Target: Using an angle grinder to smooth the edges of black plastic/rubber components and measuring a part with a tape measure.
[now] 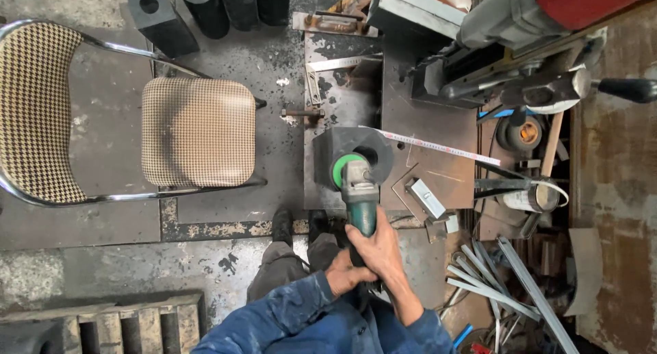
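Two hands are gripping a green angle grinder [358, 190] over a rusty steel work plate [424, 114]. The right hand [378, 248] is wrapping closed around the rear of the grinder's body, fingers curled over the top, while the left hand [345, 275] is clamping shut on the very tail end of the tool, just behind and touching the right. Both blue sleeves [301, 320] are reaching up from the bottom edge of the view.

The grinder's head is pointing away from the person, and its green-flanged disc [340, 170] is sitting against the near face of a dark block with a round hole [352, 152]. That block is standing at the near left corner of the plate, close to its left edge.

An extended tape measure [438, 147] is lying across the plate from the block towards the right edge. A small grey metal bracket [426, 198] is resting near the plate's front edge, just right of the grinder. A hammer [547, 131] is lying at the right edge, and a big drilling machine [520, 39] is occupying the far right corner.

On the floor to the left, a houndstooth chair [195, 131] is standing well apart from the plate, with more black holed blocks [205, 8] beyond it. Loose metal strips [506, 285] are lying by the plate's near right corner.
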